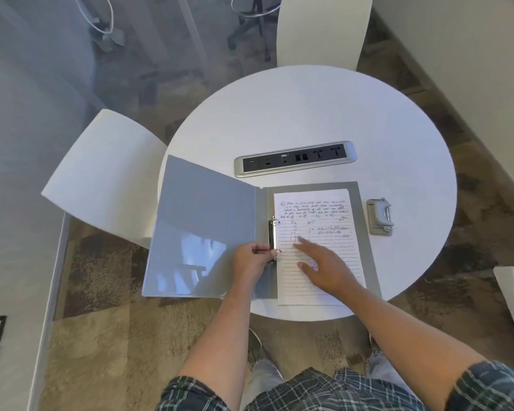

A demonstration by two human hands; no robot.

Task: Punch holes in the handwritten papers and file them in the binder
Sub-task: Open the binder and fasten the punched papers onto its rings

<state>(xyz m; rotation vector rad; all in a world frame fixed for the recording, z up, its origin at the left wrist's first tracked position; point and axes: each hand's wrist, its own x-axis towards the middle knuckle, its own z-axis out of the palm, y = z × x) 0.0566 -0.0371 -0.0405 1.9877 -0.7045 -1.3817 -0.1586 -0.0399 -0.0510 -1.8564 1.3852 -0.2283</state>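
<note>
Overhead, table: a round white table [294,114] is seen from above, with a grey power strip [295,158] set into its middle.
Room: patterned brown carpet [116,336] is laid under the table; two white chairs are drawn up, one at the far side [324,31] and one at the left [101,173].
Binder: a grey binder [208,215] is laid open at the near edge of the table, its left cover hanging out past the rim and over the left chair.
Paper: a lined, handwritten paper [315,215] is laid on the binder's right half, its left edge at the metal rings [272,232].
Hole punch: a grey hole punch [379,216] is set just right of the binder, apart from it.
Left hand: the left hand [254,262] is curled, and the lower ring is pinched in its fingertips.
Right hand: the right hand [324,268] is spread flat on the paper, fingers straight.
Edges: the paper's bottom edge is carried slightly past the binder, close to the table's near rim.
Open room: bare tabletop is left beyond the power strip and to the right of the hole punch.
</note>
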